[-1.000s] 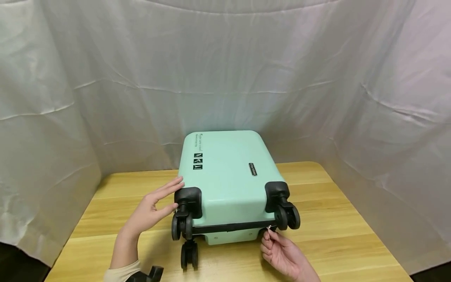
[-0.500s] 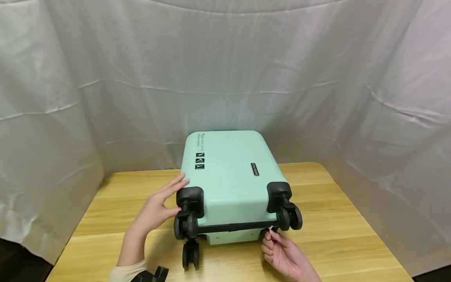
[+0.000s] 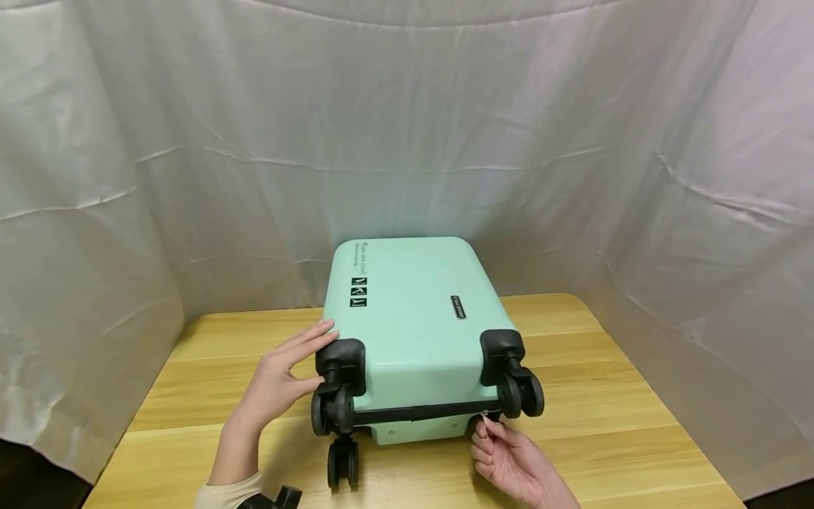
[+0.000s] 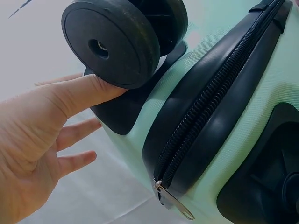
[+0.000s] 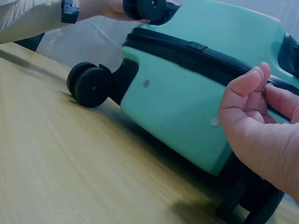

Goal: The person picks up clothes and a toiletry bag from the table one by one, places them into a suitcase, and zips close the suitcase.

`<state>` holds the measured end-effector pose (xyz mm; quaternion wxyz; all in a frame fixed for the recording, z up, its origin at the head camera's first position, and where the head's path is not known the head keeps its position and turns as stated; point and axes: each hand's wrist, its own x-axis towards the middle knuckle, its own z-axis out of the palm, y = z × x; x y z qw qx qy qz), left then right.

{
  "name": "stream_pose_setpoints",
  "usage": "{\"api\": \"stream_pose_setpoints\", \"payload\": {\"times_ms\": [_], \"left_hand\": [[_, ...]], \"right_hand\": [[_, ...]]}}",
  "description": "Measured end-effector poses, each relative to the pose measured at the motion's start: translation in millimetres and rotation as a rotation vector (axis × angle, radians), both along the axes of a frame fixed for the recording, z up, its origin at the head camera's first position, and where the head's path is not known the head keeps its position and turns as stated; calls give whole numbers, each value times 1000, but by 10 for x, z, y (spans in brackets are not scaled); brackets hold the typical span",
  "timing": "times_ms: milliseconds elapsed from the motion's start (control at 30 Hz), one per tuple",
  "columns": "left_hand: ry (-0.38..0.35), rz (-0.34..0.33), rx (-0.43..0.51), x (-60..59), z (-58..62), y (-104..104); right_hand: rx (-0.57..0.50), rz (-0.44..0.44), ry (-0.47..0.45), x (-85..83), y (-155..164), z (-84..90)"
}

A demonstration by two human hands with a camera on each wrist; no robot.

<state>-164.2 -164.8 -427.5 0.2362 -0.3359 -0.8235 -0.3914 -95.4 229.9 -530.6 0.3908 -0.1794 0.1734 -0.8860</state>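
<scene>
A mint-green hard suitcase [image 3: 407, 318] lies flat on the wooden table [image 3: 604, 424], its black wheels toward me. My left hand [image 3: 289, 367] rests against its left side with fingers straight, and the thumb [image 4: 88, 91] touches the upper left wheel [image 4: 112, 42]. My right hand [image 3: 486, 428] pinches a small metal zipper pull [image 3: 485, 417] at the near right corner, just under the right wheels [image 3: 521, 394]. In the right wrist view thumb and forefinger close on that pull [image 5: 264, 87]. A second zipper pull [image 4: 175, 203] hangs loose at the left corner of the black zipper band [image 4: 210, 107].
White cloth [image 3: 191, 141] hangs round the table on three sides, close behind the suitcase. A lower wheel pair [image 3: 341, 463] stands on the tabletop near the front edge. Bare wood [image 3: 636, 452] lies to the left and right of the case.
My left hand has moved in slightly, so its thumb now touches the upper left wheel. The right hand keeps pinching the zipper pull and has barely shifted.
</scene>
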Motion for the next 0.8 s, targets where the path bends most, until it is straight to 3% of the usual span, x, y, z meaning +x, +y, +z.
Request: {"api": "stream_pose_setpoints", "payload": {"times_ms": [433,800], "left_hand": [[-11,-27,33,-31,-17,-26],[-35,-38,42,-54,-12,10]], "right_hand": [[62,12,-28,-11,-130,42],[203,13,-52,-39,-340,135]]}}
